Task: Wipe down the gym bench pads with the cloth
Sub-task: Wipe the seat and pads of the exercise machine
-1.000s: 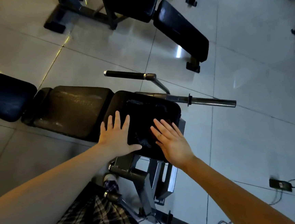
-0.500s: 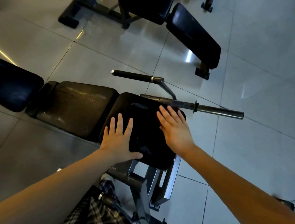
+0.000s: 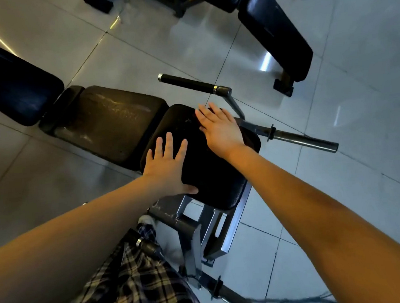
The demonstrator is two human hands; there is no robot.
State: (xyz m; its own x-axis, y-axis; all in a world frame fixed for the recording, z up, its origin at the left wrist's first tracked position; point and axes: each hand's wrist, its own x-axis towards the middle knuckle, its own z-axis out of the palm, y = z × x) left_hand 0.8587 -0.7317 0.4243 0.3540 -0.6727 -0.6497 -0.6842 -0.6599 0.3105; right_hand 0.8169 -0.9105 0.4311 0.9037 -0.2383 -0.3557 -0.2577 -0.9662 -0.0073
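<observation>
At centre frame the left hand [image 3: 169, 168] and right hand [image 3: 219, 130] lie flat, fingers straight, on the black pad [image 3: 211, 177].

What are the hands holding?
Nothing is gripped. The left hand and right hand both press flat on the pad. Whether a cloth lies under the right hand cannot be told.

The cloth cannot be told from the dark pad [image 3: 210, 174].
</observation>
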